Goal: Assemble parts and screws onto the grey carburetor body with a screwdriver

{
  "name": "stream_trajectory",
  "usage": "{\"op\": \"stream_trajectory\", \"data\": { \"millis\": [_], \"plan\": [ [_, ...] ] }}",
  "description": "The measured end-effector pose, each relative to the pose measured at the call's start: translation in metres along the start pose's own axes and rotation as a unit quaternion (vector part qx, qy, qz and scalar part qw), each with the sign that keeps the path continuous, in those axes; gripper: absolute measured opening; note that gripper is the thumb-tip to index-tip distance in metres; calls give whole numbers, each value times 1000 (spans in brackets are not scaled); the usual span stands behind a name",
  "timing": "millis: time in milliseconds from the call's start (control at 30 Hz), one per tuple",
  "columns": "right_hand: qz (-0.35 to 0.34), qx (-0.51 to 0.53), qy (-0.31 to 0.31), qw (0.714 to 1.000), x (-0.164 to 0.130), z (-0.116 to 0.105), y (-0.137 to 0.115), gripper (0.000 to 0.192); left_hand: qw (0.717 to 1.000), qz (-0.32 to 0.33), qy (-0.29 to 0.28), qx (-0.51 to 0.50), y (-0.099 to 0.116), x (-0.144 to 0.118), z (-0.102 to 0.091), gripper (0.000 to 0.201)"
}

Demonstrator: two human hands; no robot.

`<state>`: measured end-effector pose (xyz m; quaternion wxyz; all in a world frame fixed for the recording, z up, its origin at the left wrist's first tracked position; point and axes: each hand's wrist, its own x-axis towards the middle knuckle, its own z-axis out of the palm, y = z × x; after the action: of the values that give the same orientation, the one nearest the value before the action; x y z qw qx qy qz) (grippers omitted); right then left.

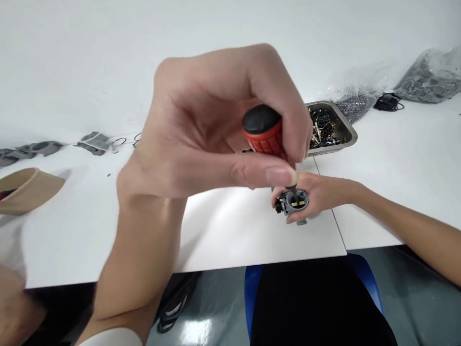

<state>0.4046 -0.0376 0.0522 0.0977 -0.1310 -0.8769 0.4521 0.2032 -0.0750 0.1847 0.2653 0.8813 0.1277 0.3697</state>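
My left hand (212,129) is closed around a screwdriver (264,137) with a red and black handle, thumb and fingers pinching it low down. Its shaft points downward into the round bore of a small grey metal carburetor (288,204). Inside that bore a pale yellow strip crosses the middle, and the tip appears to meet it; exact contact is hard to tell. Gripped around the carburetor, my right hand (317,192) keeps it at the white table (230,230), bore facing up. Part of the right hand's fingers is hidden behind the left thumb.
A metal tray (345,129) of small black and brass parts stands behind my right hand. Plastic bags (432,77) of parts lie farther right. At left are grey parts (95,142) and a tan container (34,190). Another person's blurred arm (16,302) shows lower left.
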Motion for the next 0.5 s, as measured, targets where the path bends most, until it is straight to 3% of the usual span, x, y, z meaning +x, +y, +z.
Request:
{"op": "stream_trajectory", "data": {
  "millis": [200, 300, 400, 500],
  "plan": [
    [-4, -2, 0, 1000, 0, -1, 1, 36, 997, -60, 21, -50, 11, 2, 9, 41],
    [2, -3, -5, 1000, 0, -1, 0, 35, 997, -73, -18, -35, 19, 11, 9, 45],
    [-2, -3, -5, 1000, 0, -1, 0, 33, 998, -45, -49, 3, 14, 7, 5, 51],
    [-14, -18, 1, 1000, 0, 0, -1, 32, 998, -47, 32, 8, 2, -7, 4, 42]
  ]
}}
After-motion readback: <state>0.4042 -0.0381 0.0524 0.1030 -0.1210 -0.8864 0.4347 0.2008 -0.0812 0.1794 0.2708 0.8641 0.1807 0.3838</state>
